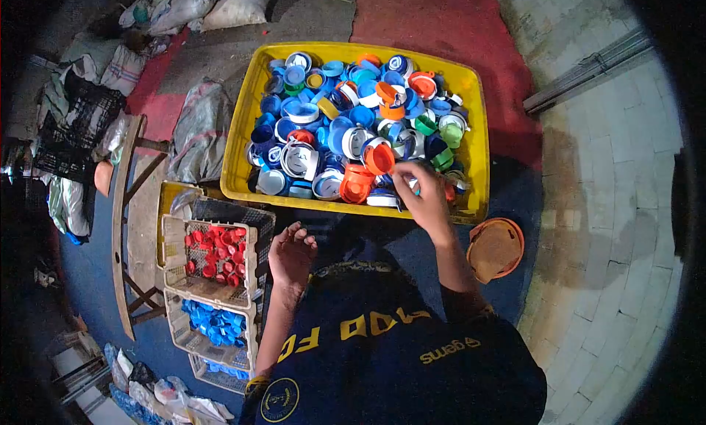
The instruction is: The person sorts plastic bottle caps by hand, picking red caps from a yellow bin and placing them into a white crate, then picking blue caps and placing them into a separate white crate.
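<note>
A yellow crate (243, 142) lies in front of me, heaped with plastic caps (334, 123) in blue, white, orange and green. My right hand (421, 197) reaches over the crate's near edge, its fingers pinched on a small cap among the pile. Held palm up beside my chest, my left hand (292, 253) has loosely curled fingers and nothing in it. It hovers just right of a pale basket (173, 237) holding red caps (215, 254). Below that, a second basket (176, 323) holds blue caps (215, 322).
An orange-brown round lid (495, 247) lies on the floor to my right. A wooden frame (121, 204), a black crate (77, 127) and filled sacks (198, 127) crowd the left side. Red matting (441, 20) lies beyond the crate and pale paving (618, 204) to the right.
</note>
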